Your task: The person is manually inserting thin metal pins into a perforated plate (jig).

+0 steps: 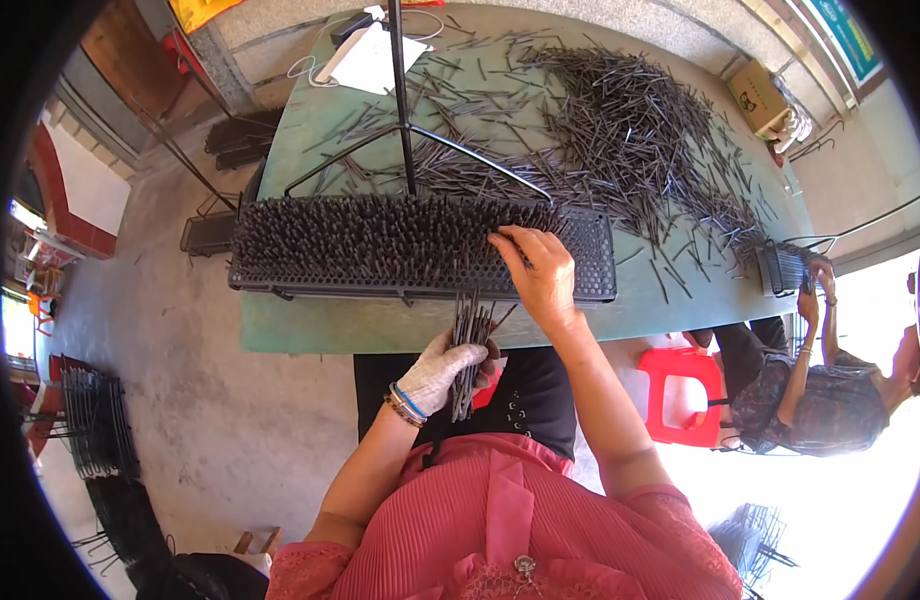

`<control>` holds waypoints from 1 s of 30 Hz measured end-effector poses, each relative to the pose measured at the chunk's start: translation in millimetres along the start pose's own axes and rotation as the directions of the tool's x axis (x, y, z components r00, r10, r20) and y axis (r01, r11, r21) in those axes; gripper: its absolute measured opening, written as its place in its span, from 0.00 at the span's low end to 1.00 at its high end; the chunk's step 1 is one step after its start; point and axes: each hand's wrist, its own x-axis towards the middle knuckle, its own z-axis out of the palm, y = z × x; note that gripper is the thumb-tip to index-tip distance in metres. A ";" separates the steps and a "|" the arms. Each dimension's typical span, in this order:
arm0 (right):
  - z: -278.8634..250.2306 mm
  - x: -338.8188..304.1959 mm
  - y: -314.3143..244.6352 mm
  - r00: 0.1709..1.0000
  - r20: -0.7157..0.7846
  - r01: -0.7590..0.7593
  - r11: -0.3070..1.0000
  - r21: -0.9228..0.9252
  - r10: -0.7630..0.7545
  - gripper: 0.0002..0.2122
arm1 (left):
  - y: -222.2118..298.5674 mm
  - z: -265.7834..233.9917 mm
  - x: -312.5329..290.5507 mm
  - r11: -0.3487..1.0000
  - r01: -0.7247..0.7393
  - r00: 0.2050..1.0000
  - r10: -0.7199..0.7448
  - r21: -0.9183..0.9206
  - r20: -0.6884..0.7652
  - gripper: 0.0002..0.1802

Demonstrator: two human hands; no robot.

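My left hand (436,376), in a white glove, is closed around a bundle of thin dark rods (470,335) just off the table's near edge. Above it lies a long black perforated rack (593,262), its holes filled with upright rods (350,235) from the left end to past the middle. Bare holes show at its right end and along the near edge. My bare right hand (543,272) is over the rack where the upright rods thin out, thumb and fingertips pinched together. What sits between those fingertips is too small to make out.
A large heap of loose rods (630,120) covers the far right of the green table (310,335). A black metal handle frame (405,130) rises behind the rack. At right, a co-worker (820,400) handles another rack (780,270) beside a red stool (670,380).
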 end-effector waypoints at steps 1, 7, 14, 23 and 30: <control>-0.1 -0.2 0.8 1.000 0.000 0.000 1.000 0.000 0.000 0.06 | 1.4 0.8 -1.1 1.000 0.006 1.000 -0.006 0.011 0.000 0.26; 2.4 -3.1 3.7 0.989 0.147 -0.002 0.998 0.057 -0.007 0.08 | 6.9 5.7 -4.6 0.998 -0.034 0.998 0.037 0.059 -0.045 0.27; 7.2 -4.8 4.3 0.986 0.157 0.058 0.998 0.036 -0.063 0.08 | 7.3 -5.0 -4.9 0.983 -0.121 0.988 0.133 0.139 -0.077 0.10; 7.5 1.6 -0.4 0.974 0.158 0.175 0.983 -0.051 -0.165 0.08 | 14.8 0.3 -11.3 0.988 -0.085 0.986 0.102 0.126 -0.131 0.12; 8.8 4.0 -2.9 0.970 0.162 0.203 0.973 -0.110 -0.184 0.07 | 7.6 -5.4 -9.4 0.997 -0.057 0.991 0.064 0.058 -0.114 0.14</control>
